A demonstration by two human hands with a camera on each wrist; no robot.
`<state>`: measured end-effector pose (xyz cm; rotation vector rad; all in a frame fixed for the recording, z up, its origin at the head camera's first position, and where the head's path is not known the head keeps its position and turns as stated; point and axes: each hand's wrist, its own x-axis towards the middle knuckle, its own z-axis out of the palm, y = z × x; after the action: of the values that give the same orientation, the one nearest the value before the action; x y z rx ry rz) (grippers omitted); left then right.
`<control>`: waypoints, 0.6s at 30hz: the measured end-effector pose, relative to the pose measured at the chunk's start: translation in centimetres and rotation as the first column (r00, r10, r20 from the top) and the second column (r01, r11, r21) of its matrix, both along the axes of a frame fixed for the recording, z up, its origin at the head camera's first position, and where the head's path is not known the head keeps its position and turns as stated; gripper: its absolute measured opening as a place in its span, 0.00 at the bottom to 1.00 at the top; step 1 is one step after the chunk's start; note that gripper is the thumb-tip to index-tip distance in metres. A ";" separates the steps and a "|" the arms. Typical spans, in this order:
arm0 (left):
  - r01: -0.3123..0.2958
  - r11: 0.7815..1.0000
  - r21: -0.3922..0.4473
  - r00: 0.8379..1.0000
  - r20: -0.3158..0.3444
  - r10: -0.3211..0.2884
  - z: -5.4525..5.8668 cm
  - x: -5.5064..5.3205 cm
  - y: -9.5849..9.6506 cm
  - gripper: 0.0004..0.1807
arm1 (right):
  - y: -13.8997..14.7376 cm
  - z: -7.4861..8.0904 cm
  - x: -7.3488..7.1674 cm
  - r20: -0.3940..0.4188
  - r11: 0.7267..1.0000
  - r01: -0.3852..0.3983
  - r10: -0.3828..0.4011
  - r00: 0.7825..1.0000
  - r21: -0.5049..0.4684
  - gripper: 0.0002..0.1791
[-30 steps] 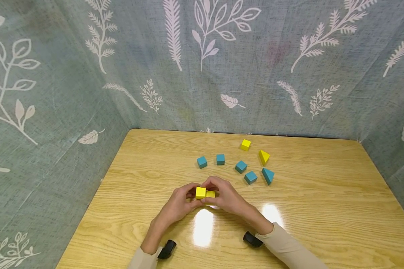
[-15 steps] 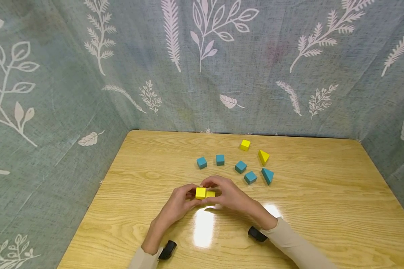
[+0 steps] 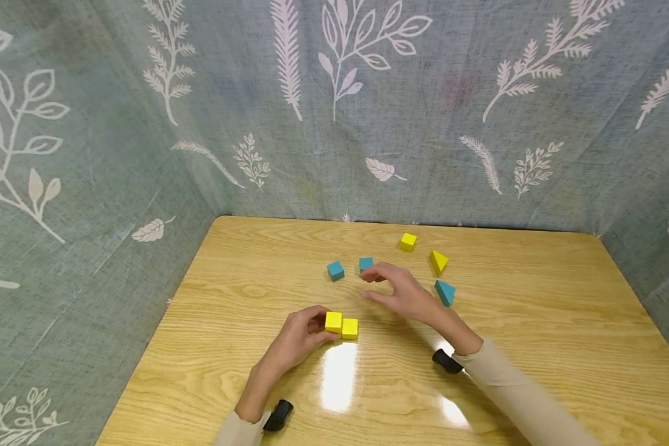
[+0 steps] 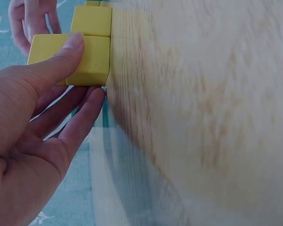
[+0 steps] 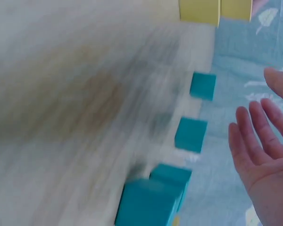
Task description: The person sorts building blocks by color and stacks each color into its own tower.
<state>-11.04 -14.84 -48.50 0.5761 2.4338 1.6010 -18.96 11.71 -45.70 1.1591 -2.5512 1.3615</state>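
Note:
My left hand [image 3: 300,337] holds a small stack of yellow cubes, thumb on one side and fingers on the other. An upper yellow cube [image 3: 333,321] sits on a lower yellow cube [image 4: 96,59], and the thumb lies across both. Right beside the lower one stands another yellow cube [image 3: 350,328] on the table. My right hand [image 3: 404,294] hovers farther back with nothing in it, fingers loosely spread. Close to its fingertips in the head view is a blue cube [image 3: 365,263], partly covered. Two more blue cubes are mostly hidden behind that hand; the right wrist view shows a near blue cube [image 5: 146,205].
Left of the right hand lies a blue cube [image 3: 336,271]. A blue triangular block [image 3: 445,292] and a yellow triangular block [image 3: 438,262] lie to its right. Farther back is a lone yellow cube [image 3: 407,242]. Patterned curtains [image 3: 290,161] surround the wooden table [image 3: 535,297].
My right hand has let go of the yellow cube beside the stack and moved back and right, over the blue cubes. The left hand stays on the stack.

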 end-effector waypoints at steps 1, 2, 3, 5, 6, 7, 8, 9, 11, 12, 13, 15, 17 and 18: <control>-0.001 1.000 0.000 1.000 0.003 0.001 0.0 0.0 0.0 0.15 | 0.2 0.1 -0.3 -0.002 1.000 0.013 -0.013 1.000 0.005 0.18; -0.001 1.000 0.003 1.000 0.007 0.001 0.0 0.0 0.0 0.15 | 0.5 0.1 -0.6 -0.008 1.000 0.025 -0.025 1.000 0.009 0.17; -0.002 1.000 0.000 1.000 0.012 0.002 0.0 0.0 0.0 0.15 | 0.7 0.2 -0.9 -0.015 0.999 0.037 -0.036 0.999 0.014 0.17; -0.003 1.000 -0.003 1.000 0.017 0.003 0.1 0.0 0.0 0.15 | 1.1 0.4 -1.3 -0.013 0.998 0.058 -0.058 0.998 0.014 0.17; -0.005 1.000 -0.005 1.000 0.020 0.005 0.1 0.1 0.0 0.15 | 1.3 0.5 -1.6 -0.015 0.997 0.070 -0.070 0.997 0.012 0.17; -0.008 1.000 -0.007 1.000 0.021 0.008 0.1 0.1 0.0 0.16 | 1.5 0.5 -1.8 -0.020 0.996 0.083 -0.083 0.996 0.012 0.17; -0.010 1.000 -0.007 1.000 0.023 0.010 0.1 0.1 0.1 0.16 | 1.7 0.5 -2.0 -0.027 0.995 0.096 -0.096 0.995 0.013 0.18; -0.013 1.000 -0.010 1.000 0.025 0.013 0.2 0.1 0.1 0.16 | 1.9 0.6 -2.3 -0.038 0.994 0.110 -0.109 0.993 0.016 0.17; -0.016 1.000 -0.010 1.000 0.027 0.016 0.2 0.2 0.1 0.17 | 2.3 0.5 -2.8 -0.052 0.992 0.129 -0.127 0.990 0.017 0.17; -0.016 1.000 -0.008 0.999 0.027 0.016 0.2 0.2 0.1 0.17 | 2.5 0.5 -3.0 -0.059 0.991 0.134 -0.133 0.989 0.018 0.17; -0.016 1.000 -0.008 0.999 0.027 0.017 0.2 0.2 0.1 0.17 | 2.7 0.5 -3.3 -0.067 0.990 0.139 -0.137 0.988 0.022 0.17; -0.016 1.000 -0.009 1.000 0.026 0.017 0.2 0.2 0.1 0.16 | 3.0 0.5 -3.8 -0.071 0.989 0.144 -0.142 0.987 0.029 0.17; -0.016 1.000 -0.012 1.000 0.023 0.017 0.2 0.2 0.1 0.16 | 3.3 0.5 -4.3 -0.059 0.988 0.149 -0.147 0.987 0.032 0.18; -0.017 1.000 -0.012 1.000 0.023 0.017 0.2 0.2 0.1 0.16 | 3.5 0.6 -4.6 -0.055 0.987 0.158 -0.156 0.986 0.036 0.18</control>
<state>-10.83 -14.71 -48.29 0.5335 2.4363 1.5892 -23.53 15.21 -45.08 0.9615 -2.5822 1.2350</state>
